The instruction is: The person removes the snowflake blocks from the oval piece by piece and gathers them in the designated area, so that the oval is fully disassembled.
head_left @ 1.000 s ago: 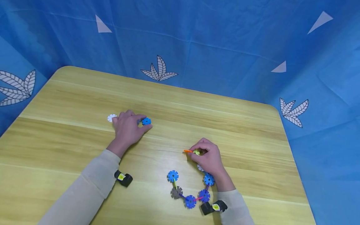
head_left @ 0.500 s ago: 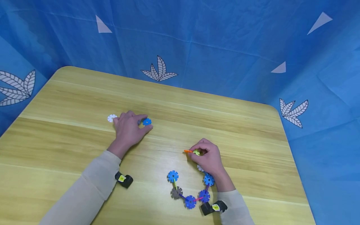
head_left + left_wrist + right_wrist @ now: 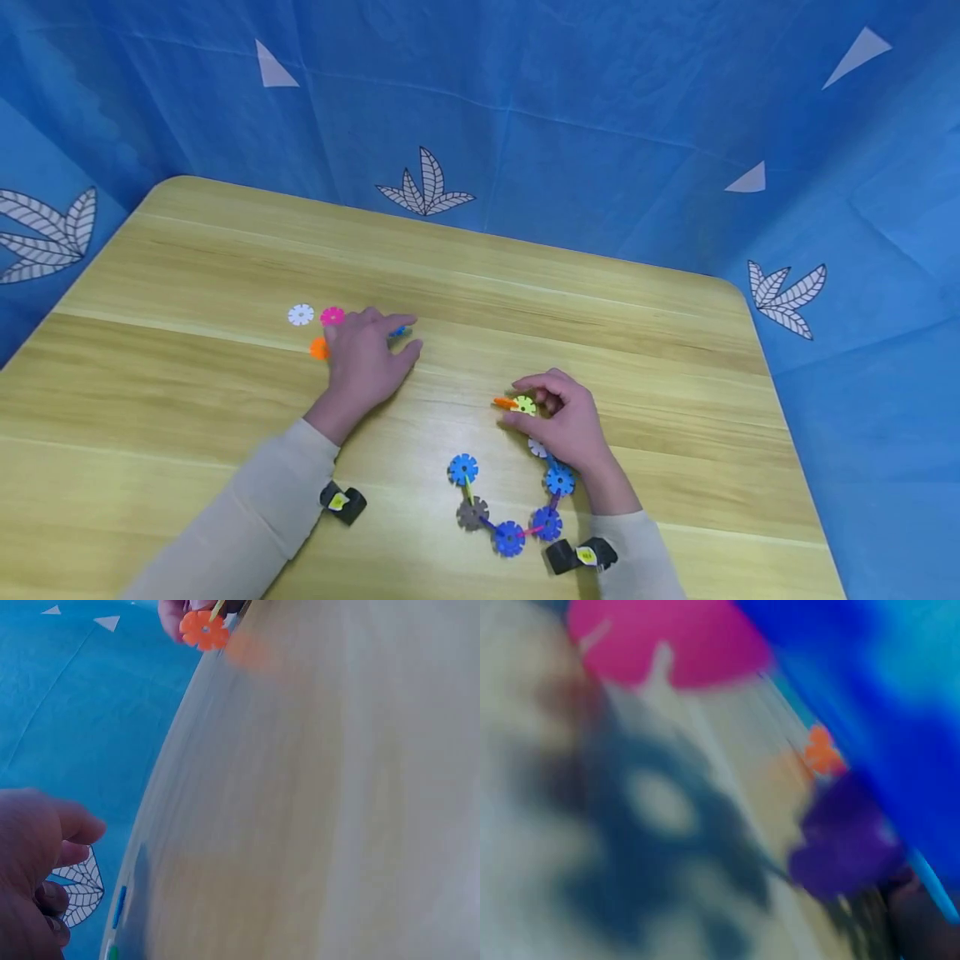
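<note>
Left hand (image 3: pixel 366 357) slides rightward, spread wide by a blue notched plastic disc (image 3: pixel 397 331), best pinched edgewise; right hand (image 3: pixel 566 418) loosened.

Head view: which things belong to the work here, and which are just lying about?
Likely in the job: linked discs; yellow disc by the right hand; blue disc by the left hand.
Apparently just lying about, though perhaps spares: loose white disc; loose pink disc; loose orange disc.
</note>
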Motion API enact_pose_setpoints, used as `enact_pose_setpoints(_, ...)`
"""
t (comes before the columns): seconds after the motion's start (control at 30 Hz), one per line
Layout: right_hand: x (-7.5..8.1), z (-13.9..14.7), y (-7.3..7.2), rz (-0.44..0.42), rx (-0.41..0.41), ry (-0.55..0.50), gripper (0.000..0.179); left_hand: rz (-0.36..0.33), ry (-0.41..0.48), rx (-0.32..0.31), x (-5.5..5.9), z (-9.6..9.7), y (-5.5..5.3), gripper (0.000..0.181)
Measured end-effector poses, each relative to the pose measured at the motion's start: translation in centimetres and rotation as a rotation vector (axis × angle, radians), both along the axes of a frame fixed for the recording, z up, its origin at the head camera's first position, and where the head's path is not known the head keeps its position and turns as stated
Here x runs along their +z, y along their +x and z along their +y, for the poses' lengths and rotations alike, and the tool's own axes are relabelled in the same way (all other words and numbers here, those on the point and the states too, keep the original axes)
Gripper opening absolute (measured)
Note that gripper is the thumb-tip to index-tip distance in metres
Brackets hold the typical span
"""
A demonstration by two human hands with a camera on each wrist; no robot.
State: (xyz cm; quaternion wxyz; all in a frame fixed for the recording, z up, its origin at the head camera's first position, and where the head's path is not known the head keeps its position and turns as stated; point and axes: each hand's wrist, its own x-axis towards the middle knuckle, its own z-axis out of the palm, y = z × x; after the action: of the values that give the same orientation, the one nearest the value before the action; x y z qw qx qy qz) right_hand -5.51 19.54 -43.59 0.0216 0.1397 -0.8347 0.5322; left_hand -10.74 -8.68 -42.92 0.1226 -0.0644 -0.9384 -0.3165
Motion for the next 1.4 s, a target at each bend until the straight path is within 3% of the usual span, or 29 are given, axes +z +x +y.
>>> enact_pose_setpoints(0.13,-1.6,1.6,-0.1,-0.014,0.025,0.012,0.044,0.018,0.001,-0.001,0.0,0.4,0.4,0.031)
enact_pose_setpoints(0.43,-0.3,1.5,0.2,-0.088,-0.011,0.142,0.037,0.061,0.017,-0.029,0.0,1.6,1.1,0.024)
enact_pose_setpoints(0.63,-0.6,1.5,0.0,-0.095,-0.014,0.106,0.032,0.031,0.045,-0.095,0.0,2.7,1.4,0.023)
enact_pose_setpoints(0.73,-0.8,1.5,-0.1,-0.097,0.007,0.079,0.032,0.002,0.081,-0.155,-0.1,3.2,1.6,0.022)
enact_pose_setpoints(0.87,-0.7,1.3,0.0,-0.086,0.020,0.074,0.033,-0.060,0.175,-0.316,-0.4,4.0,1.9,0.018)
enact_pose_setpoints(0.97,0.5,0.8,0.3,-0.066,0.031,0.077,0.033,-0.117,0.237,-0.438,-0.6,4.7,2.1,0.016)
enact_pose_setpoints(1.07,1.9,0.2,0.6,-0.065,0.043,0.072,0.032,-0.165,0.238,-0.513,-0.7,5.3,2.4,0.017)
enact_pose_setpoints(1.23,2.5,-0.2,0.8,-0.077,0.046,0.062,0.032,-0.206,0.200,-0.584,-0.9,6.2,2.6,0.017)
enact_pose_setpoints(1.4,0.8,0.3,0.6,-0.070,0.047,0.054,0.034,-0.219,0.195,-0.587,-1.0,6.8,2.7,0.013)
